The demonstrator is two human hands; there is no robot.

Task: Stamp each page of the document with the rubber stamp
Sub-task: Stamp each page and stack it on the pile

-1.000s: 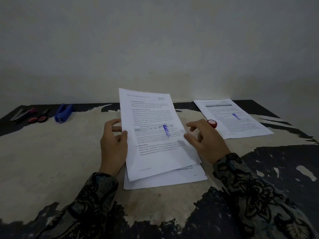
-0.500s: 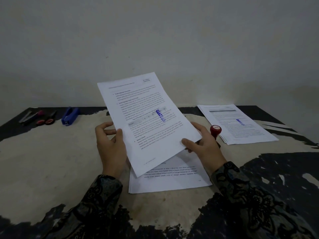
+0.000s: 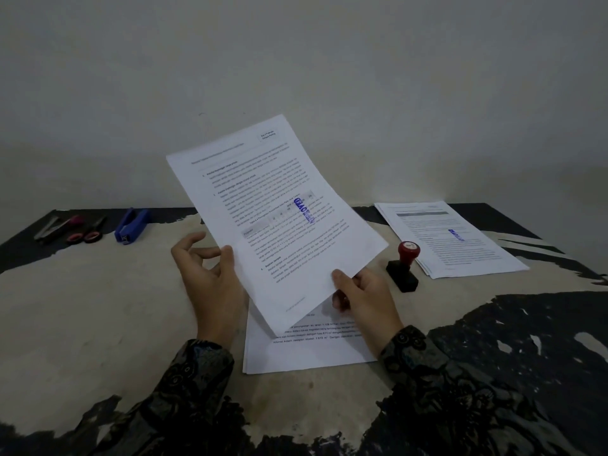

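Table (image 3: 98,307) worn. Stamped page (image 3: 279,225) airborne, pinched by right hand (image 3: 362,301); left hand (image 3: 210,278) loosely open at its edge. Fresh ink may smear landing on stamped pile (image 3: 460,245). Rubber stamp (image 3: 404,268) between: sleeve could topple it.

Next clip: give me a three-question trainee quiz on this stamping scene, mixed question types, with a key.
1. True or false: the lifted white printed sheet already bears a blue stamp mark.
2. Where is the red-topped black rubber stamp? A) in the right hand B) standing on the table C) on the far-right paper pile
3. Fill in: the left hand touches the sheet's ___ edge.

Key: 1 true; 2 B; 3 left
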